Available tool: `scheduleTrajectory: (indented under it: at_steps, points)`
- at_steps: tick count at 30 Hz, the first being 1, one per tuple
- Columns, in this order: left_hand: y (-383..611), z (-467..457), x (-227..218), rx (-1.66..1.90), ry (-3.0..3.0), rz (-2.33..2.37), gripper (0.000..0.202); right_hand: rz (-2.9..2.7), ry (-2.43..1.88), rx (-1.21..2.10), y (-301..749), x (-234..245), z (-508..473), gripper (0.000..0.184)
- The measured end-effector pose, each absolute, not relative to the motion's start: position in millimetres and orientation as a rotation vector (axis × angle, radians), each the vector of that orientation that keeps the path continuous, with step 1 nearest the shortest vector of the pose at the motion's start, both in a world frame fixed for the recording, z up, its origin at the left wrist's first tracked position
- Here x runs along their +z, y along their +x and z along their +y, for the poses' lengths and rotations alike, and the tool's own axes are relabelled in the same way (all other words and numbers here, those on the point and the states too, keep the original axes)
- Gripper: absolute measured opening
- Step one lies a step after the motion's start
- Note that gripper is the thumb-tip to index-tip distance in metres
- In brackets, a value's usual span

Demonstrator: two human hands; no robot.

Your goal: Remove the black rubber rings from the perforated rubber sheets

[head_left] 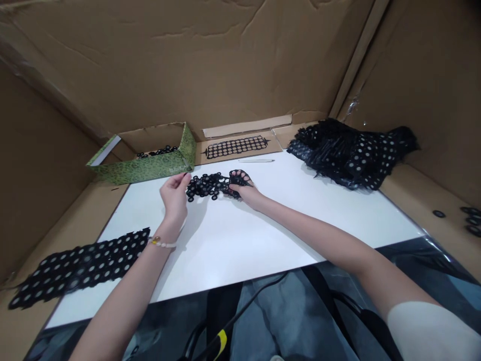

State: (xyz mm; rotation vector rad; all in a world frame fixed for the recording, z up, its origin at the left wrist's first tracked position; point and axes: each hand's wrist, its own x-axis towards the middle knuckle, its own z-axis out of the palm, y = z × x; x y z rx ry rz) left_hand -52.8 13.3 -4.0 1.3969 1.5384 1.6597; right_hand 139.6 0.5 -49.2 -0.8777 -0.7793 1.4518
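My left hand (pixel 175 196) is closed in a pinch at the left side of a pile of small black rings (pixel 205 185). A dark bit shows at its fingertips, too small to make out. Wrapped in my right hand (pixel 247 192) is a black perforated sheet (pixel 237 176), bunched up with its round holes showing above the fingers. The sheet touches the right side of the pile. Both hands are over the white board (pixel 233 240), and a few single rings lie at the pile's front edge.
A green patterned box (pixel 150 172) holding black rings stands back left. Behind lie a flat perforated sheet (pixel 236 146) on cardboard and a white pen (pixel 257 160). Stacked dotted black sheets (pixel 349 155) are back right, another dotted strip (pixel 82 268) front left. Loose rings (pixel 439 213) lie far right. Cardboard walls enclose the area.
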Motion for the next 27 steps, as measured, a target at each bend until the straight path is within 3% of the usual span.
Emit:
scheduleTrajectory:
  at_steps: [2,5,10,14,22,27]
  points:
    - [-62,17,-4,1.589,1.626,1.687,0.020,-0.729,-0.838,1.528,142,-46,-2,0.039]
    - [-66,14,-8,1.208,2.138,1.820,0.011,-0.692,-0.783,1.571,144,-41,-6,0.039]
    - [-52,-5,-4,0.873,2.451,1.874,0.020,-0.687,-0.787,1.561,143,-36,-9,0.041]
    - [-40,-14,0,0.936,2.446,1.796,0.031,-0.739,-0.788,1.523,141,-37,-8,0.037]
    - [-36,-3,-12,1.021,1.976,1.597,0.032,-0.936,-0.756,1.489,141,-44,-7,0.037]
    - [-39,-8,-1,1.046,2.227,1.594,0.031,-0.962,-0.736,1.506,141,-42,-8,0.040]
